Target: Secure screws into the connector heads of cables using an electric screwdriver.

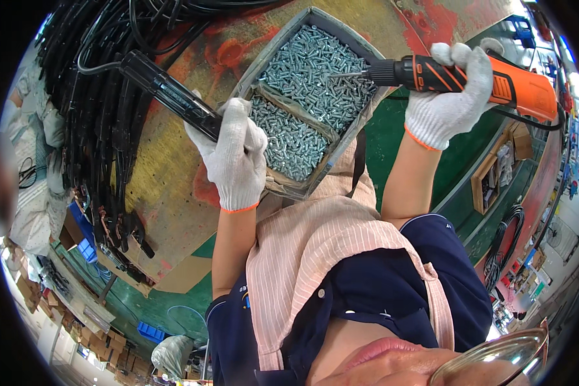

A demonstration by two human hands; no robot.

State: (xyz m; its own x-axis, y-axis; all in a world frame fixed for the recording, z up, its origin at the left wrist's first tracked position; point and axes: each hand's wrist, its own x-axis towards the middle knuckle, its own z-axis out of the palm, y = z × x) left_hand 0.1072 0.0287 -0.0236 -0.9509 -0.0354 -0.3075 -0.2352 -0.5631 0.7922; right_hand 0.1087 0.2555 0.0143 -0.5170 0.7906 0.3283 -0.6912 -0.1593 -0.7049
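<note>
My left hand, in a white knit glove, is closed round one end of a black rectangular housing with a cable running from its far end. My right hand, gloved the same way, grips an orange and black electric screwdriver. Its bit points left, over a grey box of small silvery screws. A divider splits the box into two compartments, both holding screws. The housing is to the left of the box, tilted. My left palm and the part of the housing inside it are hidden.
A thick bundle of black cables covers the left of the worn, paint-stained table. Behind my right arm are a wooden box and a coil of black cable. A blue bin sits on the floor at lower left.
</note>
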